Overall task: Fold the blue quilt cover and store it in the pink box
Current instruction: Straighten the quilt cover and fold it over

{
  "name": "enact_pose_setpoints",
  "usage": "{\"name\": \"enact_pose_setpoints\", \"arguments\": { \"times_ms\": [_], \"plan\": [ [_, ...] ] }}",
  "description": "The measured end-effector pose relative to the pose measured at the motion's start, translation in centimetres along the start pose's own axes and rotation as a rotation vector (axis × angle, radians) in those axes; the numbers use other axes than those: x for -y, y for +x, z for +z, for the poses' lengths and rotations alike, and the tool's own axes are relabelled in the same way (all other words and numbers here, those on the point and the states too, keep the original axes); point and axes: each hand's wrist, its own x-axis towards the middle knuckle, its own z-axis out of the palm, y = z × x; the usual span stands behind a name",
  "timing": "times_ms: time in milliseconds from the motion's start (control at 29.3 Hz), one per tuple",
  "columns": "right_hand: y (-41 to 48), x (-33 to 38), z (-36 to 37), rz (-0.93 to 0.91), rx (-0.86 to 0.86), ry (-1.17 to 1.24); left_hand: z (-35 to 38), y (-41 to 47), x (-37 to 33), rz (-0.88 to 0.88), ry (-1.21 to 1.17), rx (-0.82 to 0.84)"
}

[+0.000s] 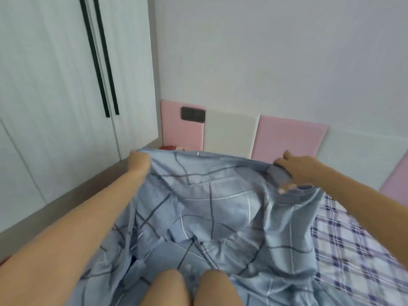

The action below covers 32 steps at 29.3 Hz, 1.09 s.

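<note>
1. A crumpled light-blue quilt cover (209,206) of soft fabric, checked with thin dark and white lines, lies heaped on a bed. It sits between the person's two outstretched arms.
2. The left hand (140,161) is closed around the left end of the cover's far edge.
3. The right hand (295,166) grips a bunched fold at the right end of that edge, with the fingers curled under. The fingertips are blurred.
4. Two bare knees (167,288) show at the bottom, with the cover lying around them.
5. To the right lies a flat white bed sheet (353,250) with a purple plaid pattern, partly under the cover.
6. Behind the bed, padded rectangular wall panels (287,138) alternate pink and cream. A dark switch plate (193,114) sits on the leftmost pink panel.
7. To the left stands a smooth white wardrobe (55,96) with two long, thin black handles (99,62).
</note>
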Motion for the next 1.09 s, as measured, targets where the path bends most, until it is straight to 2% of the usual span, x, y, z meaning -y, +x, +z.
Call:
{"name": "enact_pose_setpoints", "arguments": {
  "times_ms": [34,103,171,239,308,376,444,478,513,581,649,683,820,888,991,1093],
  "plan": [
    [-0.6,-0.1,0.6,-0.019,0.120,-0.073,0.5,0.2,0.6,-0.031,0.031,0.008],
    [-1.9,-0.4,2.3,0.013,0.272,-0.100,1.5,-0.4,1.8,0.013,0.168,0.041],
    [-2.3,0.1,4.7,0.056,0.289,-0.166,2.5,-2.0,2.8,0.180,0.390,0.124],
    [-2.5,0.8,5.9,0.200,0.208,-0.059,3.2,-3.1,3.5,0.350,0.429,0.170],
    [-1.4,-0.1,6.6,0.388,0.120,0.217,3.6,-3.6,3.0,0.414,0.275,0.068],
    [-0.6,-1.4,5.9,0.604,-0.027,0.630,3.7,-4.0,1.4,0.361,0.018,-0.140],
    [0.2,-2.3,5.1,0.785,-0.283,1.290,3.9,-4.3,-0.1,0.266,-0.280,-0.297],
    [0.5,-2.1,5.0,0.792,-0.462,1.583,4.2,-4.4,-0.4,0.239,-0.343,-0.297],
    [0.4,-1.8,4.9,0.783,-0.530,1.781,4.8,-4.6,-0.4,0.210,-0.322,-0.230],
    [0.5,-1.4,5.9,0.791,-0.478,2.136,6.8,-4.8,0.4,0.145,-0.199,-0.059],
    [0.4,-0.6,7.5,0.843,-0.263,2.222,8.0,-5.1,1.7,0.099,-0.062,0.083],
    [0.8,-0.4,9.1,0.872,-0.197,2.179,8.9,-4.8,2.5,0.094,0.007,0.161],
    [1.0,2.6,15.5,0.974,-0.083,1.892,10.9,-4.7,6.2,0.084,0.086,0.381],
    [0.7,4.6,17.8,0.998,0.011,2.003,11.3,-5.3,7.5,0.043,-0.010,0.434],
    [0.2,6.1,19.9,0.980,0.049,2.038,11.7,-5.7,8.0,-0.098,-0.167,0.498],
    [-1.3,5.8,20.1,0.903,0.068,2.235,11.8,-5.6,8.2,-0.200,-0.264,0.490]
  ]
}}
